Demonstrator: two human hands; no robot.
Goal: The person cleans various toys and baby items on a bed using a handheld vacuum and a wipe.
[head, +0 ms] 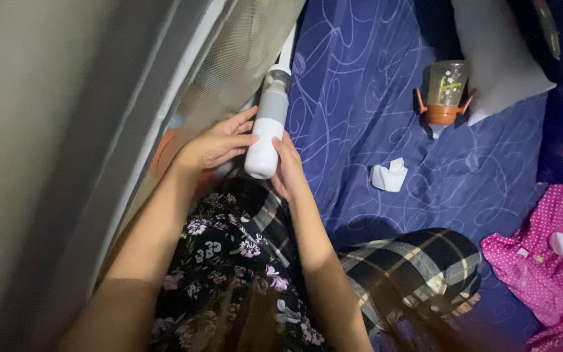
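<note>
A white bottle (266,133) with a grey sleeve around its upper part and a clear lid lies across my two hands, above my lap. My left hand (215,142) wraps its fingers over the bottle's white lower half from the left. On the right side, my right hand (289,171) cups the bottle's bottom end. The bottle's top points away from me toward a mesh panel (242,58).
A blue patterned bedsheet (360,98) covers the bed. A clear sippy cup with an orange handled lid (444,94) lies tipped by a grey pillow (496,58). A crumpled white tissue (389,176) lies mid-sheet. Pink dotted cloth (548,261) sits at right.
</note>
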